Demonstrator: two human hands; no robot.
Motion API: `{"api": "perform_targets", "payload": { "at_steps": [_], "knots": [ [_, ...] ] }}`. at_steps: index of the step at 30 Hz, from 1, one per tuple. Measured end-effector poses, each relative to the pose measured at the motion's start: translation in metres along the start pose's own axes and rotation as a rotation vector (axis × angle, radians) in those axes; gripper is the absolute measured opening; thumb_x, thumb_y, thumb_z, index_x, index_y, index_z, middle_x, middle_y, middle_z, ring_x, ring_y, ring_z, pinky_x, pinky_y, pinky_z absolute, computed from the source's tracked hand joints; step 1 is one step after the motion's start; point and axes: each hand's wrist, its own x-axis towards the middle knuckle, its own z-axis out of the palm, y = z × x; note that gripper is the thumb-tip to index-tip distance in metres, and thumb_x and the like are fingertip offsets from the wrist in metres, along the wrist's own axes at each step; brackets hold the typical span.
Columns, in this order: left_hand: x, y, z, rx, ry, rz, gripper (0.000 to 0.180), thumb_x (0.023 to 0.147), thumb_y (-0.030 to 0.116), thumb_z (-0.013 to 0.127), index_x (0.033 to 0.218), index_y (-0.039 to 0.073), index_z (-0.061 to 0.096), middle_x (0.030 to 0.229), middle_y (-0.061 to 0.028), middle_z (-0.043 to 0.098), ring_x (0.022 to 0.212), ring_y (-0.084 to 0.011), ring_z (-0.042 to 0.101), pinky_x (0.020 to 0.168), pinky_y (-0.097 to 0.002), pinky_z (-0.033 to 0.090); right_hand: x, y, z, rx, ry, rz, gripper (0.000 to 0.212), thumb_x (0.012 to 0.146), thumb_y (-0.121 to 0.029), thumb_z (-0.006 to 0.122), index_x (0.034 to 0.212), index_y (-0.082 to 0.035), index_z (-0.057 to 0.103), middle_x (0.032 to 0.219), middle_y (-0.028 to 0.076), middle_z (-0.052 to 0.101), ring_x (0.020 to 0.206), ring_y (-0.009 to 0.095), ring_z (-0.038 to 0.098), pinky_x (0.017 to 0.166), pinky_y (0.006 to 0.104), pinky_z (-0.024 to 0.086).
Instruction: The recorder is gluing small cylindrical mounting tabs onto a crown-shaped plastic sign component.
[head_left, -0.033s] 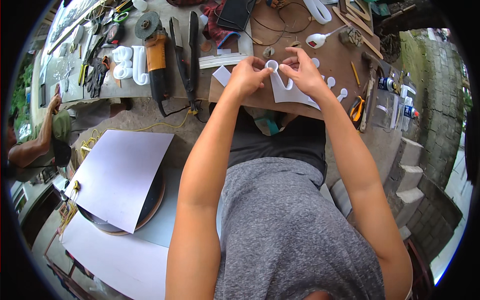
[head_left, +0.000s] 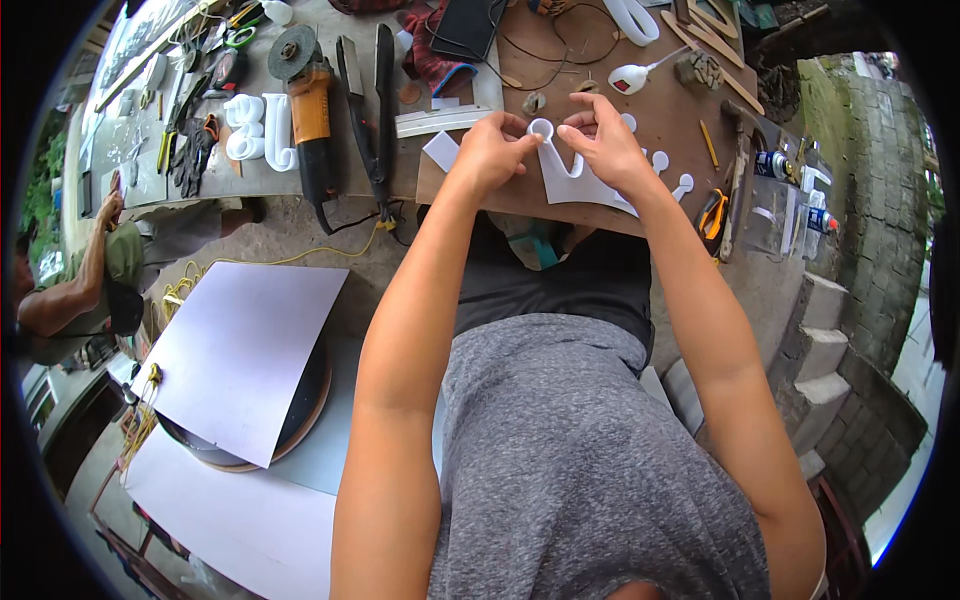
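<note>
Over the near edge of the brown workbench, both hands are at a white bent plastic strip with a round loop at its upper end and a hook-like curve below. My left hand pinches the loop's left side between thumb and fingers. My right hand has its fingers bent and its thumb against the loop's right side; its exact grip is partly hidden. Beneath them lies a flat white sheet. Small white round-headed cutouts lie right of my right hand.
Left on the bench are an orange angle grinder, a black hair straightener and white raised letters. At right are orange-handled pliers, a pencil and a glue bottle. A person sits at far left.
The view has shifted very slightly. My hands and the white strip keep nearly the same pose.
</note>
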Motion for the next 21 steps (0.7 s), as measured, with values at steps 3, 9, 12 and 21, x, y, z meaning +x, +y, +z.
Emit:
{"api": "perform_targets", "payload": {
  "at_steps": [3,9,12,21],
  "knots": [
    [0.000,0.001,0.001,0.010,-0.011,-0.003,0.048,0.086,0.025,0.077,0.121,-0.003,0.060,0.088,-0.0061,0.063,0.065,-0.0112,0.062,0.060,-0.0236,0.046,-0.010,-0.006,-0.004,0.026,0.066,0.010,0.054,0.090,-0.018,0.068,0.136,0.001,0.046,0.104,0.012,0.066,0.092,0.018,0.062,0.079,0.0330,0.052],
    [0.002,0.001,0.002,0.001,-0.022,-0.015,0.050,0.086,0.027,0.078,0.123,-0.002,0.060,0.090,-0.0055,0.065,0.067,-0.0106,0.062,0.062,-0.0226,0.046,-0.029,0.001,-0.006,-0.190,0.262,-0.159,0.042,0.086,-0.017,0.070,0.123,-0.001,0.058,0.105,0.013,0.065,0.093,0.023,0.062,0.082,0.0343,0.050],
    [0.001,0.001,0.001,-0.045,-0.061,-0.020,0.049,0.087,0.030,0.076,0.123,0.001,0.060,0.097,-0.0050,0.068,0.070,-0.0107,0.065,0.066,-0.0232,0.048,-0.023,0.006,0.000,-0.184,0.274,-0.181,0.038,0.083,-0.021,0.073,0.115,-0.003,0.063,0.109,0.013,0.065,0.103,0.029,0.059,0.090,0.0386,0.048],
    [0.001,0.003,-0.002,-0.002,-0.084,-0.048,0.049,0.088,0.032,0.075,0.124,0.004,0.059,0.102,-0.0043,0.069,0.073,-0.0093,0.066,0.068,-0.0219,0.048,-0.004,-0.005,0.016,-0.322,0.113,0.126,0.037,0.079,-0.033,0.076,0.107,-0.010,0.069,0.112,0.009,0.069,0.116,0.031,0.056,0.098,0.0453,0.041]
  ]
}}
